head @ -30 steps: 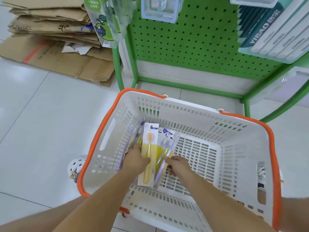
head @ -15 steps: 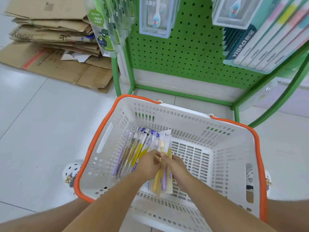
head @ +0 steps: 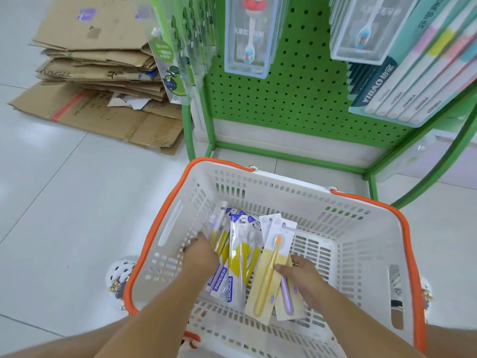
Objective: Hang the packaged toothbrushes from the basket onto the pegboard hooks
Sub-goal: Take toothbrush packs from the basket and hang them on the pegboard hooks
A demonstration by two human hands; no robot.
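Observation:
A white basket (head: pixel 361 244) with an orange rim sits on the floor below the green pegboard (head: pixel 296 94). Inside it, my right hand (head: pixel 300 276) grips two carded toothbrush packs (head: pixel 271 270), a yellow brush in front and a purple one behind, tilted up off the basket floor. My left hand (head: pixel 200 254) rests on a pile of several blue-and-yellow toothbrush packs (head: pixel 238 257) at the basket's left side, fingers curled into them; I cannot tell whether it holds one.
Toothbrush packs (head: pixel 246 34) hang on the pegboard, with boxed sets (head: pixel 413 81) at the right. Flattened cardboard (head: pixel 98 81) is stacked on the tiled floor at the left. The green rack frame (head: pixel 284 153) stands just behind the basket. My shoes (head: pixel 118 277) flank it.
My hands have parted: the right hand pulled the two carded packs to the right and up, the left hand moved left onto the pile. The view tilted up toward the pegboard.

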